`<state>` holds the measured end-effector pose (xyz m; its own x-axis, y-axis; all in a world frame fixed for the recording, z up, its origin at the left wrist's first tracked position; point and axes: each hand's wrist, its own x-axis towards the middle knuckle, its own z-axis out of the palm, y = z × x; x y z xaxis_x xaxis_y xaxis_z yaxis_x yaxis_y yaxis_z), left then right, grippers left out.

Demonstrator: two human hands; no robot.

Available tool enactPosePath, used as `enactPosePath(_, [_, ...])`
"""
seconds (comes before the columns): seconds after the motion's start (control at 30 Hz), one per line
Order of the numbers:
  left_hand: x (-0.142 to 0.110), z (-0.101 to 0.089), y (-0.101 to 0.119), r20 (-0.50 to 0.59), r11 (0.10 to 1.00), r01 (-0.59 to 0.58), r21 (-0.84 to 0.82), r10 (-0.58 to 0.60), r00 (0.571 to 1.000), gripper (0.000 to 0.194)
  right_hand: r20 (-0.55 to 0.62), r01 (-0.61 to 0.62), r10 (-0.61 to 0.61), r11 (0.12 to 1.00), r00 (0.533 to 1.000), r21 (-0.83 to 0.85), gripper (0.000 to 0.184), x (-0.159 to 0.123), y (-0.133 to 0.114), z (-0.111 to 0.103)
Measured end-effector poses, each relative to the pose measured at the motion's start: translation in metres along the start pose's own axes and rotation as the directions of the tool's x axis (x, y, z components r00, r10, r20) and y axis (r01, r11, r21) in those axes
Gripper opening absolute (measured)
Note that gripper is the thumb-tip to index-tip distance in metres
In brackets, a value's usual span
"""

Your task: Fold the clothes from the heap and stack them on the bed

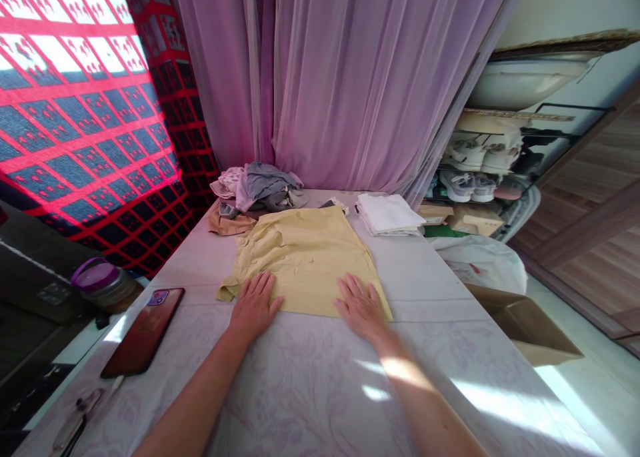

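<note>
A yellow buttoned garment (310, 250) lies spread on the cloth-covered table (300, 384), wrinkled toward its left side, where a row of buttons runs. My left hand (256, 304) rests flat on its near left part, fingers stretched out. On the near right corner my right hand (361, 305) lies palm down with the fingers spread. Neither hand grips the fabric. Behind the garment on the left is a heap of crumpled clothes (267, 185), grey, pink and brown. A stack of folded white cloth (387, 214) sits at the back right.
A red phone (145, 334) with a cable and a pair of glasses (75, 420) lie at the left edge. A lidded jar (103, 284) stands beyond that edge. Purple curtains (350, 84) hang behind. To the right are a shoe rack (470, 157) and a cardboard box (525, 324).
</note>
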<state>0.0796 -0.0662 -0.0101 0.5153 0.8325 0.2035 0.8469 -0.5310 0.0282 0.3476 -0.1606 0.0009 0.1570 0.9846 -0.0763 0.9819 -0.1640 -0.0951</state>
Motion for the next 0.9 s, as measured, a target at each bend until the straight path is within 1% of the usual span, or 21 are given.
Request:
enactPosePath(0.1, [0.0,-0.001,0.0,0.01,1.0,-0.001,-0.001,0.001,1.0,0.058,-0.012,-0.085,0.085,0.995,0.996,-0.051,0.056,-0.005,0.028,0.002])
enactPosePath(0.2, [0.0,-0.003,0.001,0.02,1.0,0.002,0.007,-0.002,1.0,0.058,-0.01,-0.116,0.115,0.991,0.993,-0.07,0.055,-0.007,0.038,0.003])
enactPosePath(0.37, [-0.001,-0.004,0.002,0.021,1.0,0.005,0.018,-0.005,1.0,0.058,0.009,-0.131,0.132,0.989,0.991,-0.075,0.054,-0.008,0.033,-0.001])
enactPosePath(0.47, [-0.001,-0.004,0.002,0.02,1.0,0.003,0.026,-0.003,1.0,0.058,0.018,-0.118,0.12,0.991,0.993,-0.068,0.052,-0.009,0.033,-0.003])
enactPosePath(0.9, [-0.001,0.004,-0.002,-0.024,1.0,-0.003,0.017,0.004,1.0,0.057,0.015,-0.119,0.12,0.991,0.993,-0.057,0.052,-0.01,0.031,-0.004])
